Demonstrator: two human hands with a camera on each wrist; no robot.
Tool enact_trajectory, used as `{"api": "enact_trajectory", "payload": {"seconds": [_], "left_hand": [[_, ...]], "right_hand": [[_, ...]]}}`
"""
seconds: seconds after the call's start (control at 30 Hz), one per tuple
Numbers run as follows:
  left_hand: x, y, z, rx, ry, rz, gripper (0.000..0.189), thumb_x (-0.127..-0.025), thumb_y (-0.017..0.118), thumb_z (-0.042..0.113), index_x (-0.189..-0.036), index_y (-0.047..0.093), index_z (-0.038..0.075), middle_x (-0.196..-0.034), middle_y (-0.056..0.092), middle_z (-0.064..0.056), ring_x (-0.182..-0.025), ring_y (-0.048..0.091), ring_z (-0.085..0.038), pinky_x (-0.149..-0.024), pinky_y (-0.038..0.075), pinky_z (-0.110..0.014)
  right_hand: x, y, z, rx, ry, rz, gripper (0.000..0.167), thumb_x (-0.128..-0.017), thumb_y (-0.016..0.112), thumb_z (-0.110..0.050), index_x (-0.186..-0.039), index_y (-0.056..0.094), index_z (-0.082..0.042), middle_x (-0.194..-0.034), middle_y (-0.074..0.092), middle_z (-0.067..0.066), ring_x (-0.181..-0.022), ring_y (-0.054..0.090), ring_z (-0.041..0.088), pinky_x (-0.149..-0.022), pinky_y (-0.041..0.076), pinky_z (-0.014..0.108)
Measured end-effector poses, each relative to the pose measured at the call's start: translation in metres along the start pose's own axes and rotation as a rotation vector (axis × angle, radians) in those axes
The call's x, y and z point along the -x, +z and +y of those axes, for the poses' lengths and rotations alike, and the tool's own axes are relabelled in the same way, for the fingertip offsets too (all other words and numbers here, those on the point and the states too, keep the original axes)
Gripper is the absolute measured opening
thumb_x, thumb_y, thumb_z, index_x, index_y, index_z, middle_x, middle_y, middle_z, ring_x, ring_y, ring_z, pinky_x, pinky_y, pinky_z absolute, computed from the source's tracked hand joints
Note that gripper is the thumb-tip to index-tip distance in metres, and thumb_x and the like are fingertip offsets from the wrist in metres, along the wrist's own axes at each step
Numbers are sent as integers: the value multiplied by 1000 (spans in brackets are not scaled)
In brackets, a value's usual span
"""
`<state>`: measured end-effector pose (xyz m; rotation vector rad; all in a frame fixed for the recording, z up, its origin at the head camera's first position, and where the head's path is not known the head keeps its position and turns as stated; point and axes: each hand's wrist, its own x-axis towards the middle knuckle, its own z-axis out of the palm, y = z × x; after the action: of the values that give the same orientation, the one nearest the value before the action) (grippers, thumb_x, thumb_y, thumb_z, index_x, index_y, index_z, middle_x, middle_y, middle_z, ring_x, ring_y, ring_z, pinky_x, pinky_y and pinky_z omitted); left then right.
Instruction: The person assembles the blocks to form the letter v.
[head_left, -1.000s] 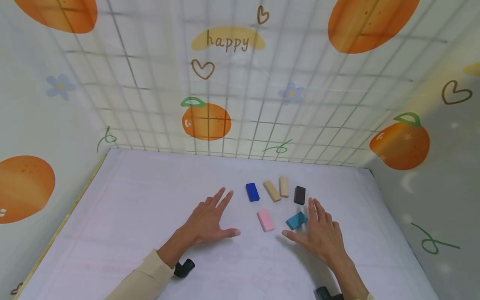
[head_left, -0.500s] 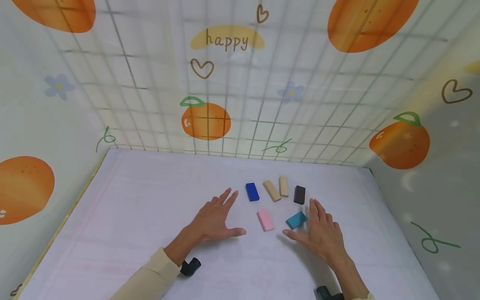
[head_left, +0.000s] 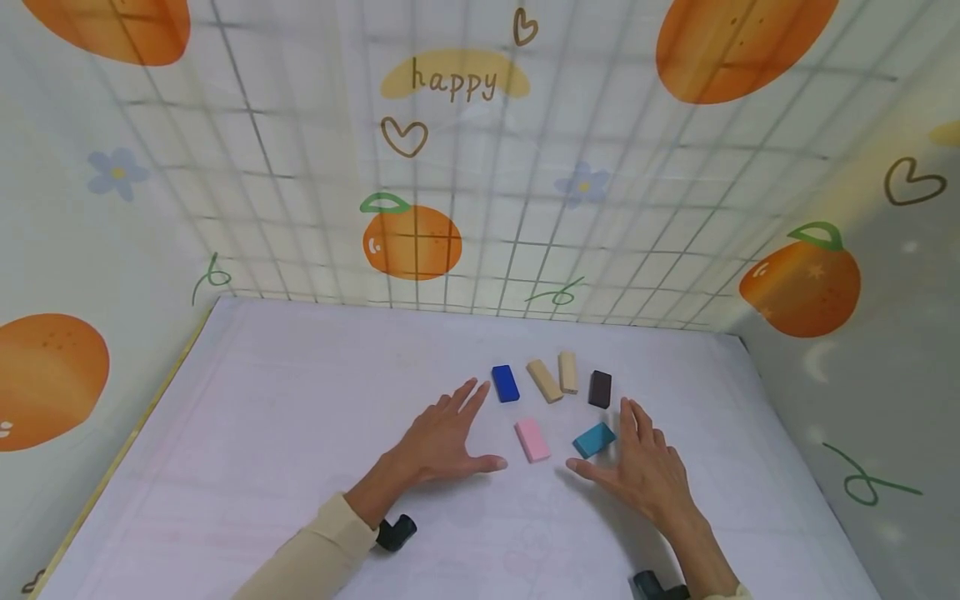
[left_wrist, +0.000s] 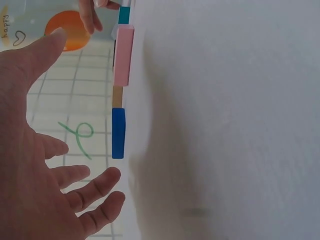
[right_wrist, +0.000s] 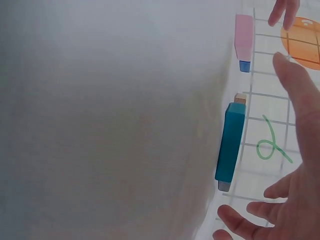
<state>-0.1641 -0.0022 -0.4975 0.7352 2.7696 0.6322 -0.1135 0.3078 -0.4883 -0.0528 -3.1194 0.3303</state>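
Several small rectangular blocks lie flat on the white tabletop in the head view. The left hand (head_left: 438, 437), fingers spread and holding nothing, hovers left of the pink block (head_left: 532, 440) and just below the blue block (head_left: 506, 383). Close by the teal block (head_left: 594, 440) is the right hand (head_left: 648, 471), thumb and fingers apart around its right side with no grip on it. Behind lie a tilted wooden block (head_left: 544, 381), a second wooden block (head_left: 567, 372) and a black block (head_left: 600, 389). The left wrist view shows a gap between fingers and blue block (left_wrist: 118, 133).
The white-covered table (head_left: 262, 400) ends at a back wall sheet (head_left: 315, 225) printed with grid lines and oranges. Side sheets (head_left: 885, 400) close in on the left and right. Black wrist devices (head_left: 397, 533) sit under both wrists.
The left hand has moved right, closer to the blue and pink blocks, its fingers still spread. The right hand and the blocks stay in place.
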Motion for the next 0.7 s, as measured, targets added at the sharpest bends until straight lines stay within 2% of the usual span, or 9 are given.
{"api": "enact_trajectory", "payload": {"seconds": [0.4,0.7], "left_hand": [[-4,3,10,-25,38,-10,108,-84,57,78,-164,14,21,-169,17,-4,-145,36,-38,-112,34,-54],[-10,9,16,-8,47,-32,109,-82,57,79,-164,14,21,-168,18,-1,-145,37,-30,-110,37,-54]], "right_hand": [[0,-3,-1,-23,48,-81,140,-69,64,-87,-156,13,10,-154,21,36,-128,37,61,-99,33,74],[-1,-1,-1,-9,66,-105,139,-69,65,-86,-154,16,13,-153,23,38,-127,39,61,-98,34,74]]}}
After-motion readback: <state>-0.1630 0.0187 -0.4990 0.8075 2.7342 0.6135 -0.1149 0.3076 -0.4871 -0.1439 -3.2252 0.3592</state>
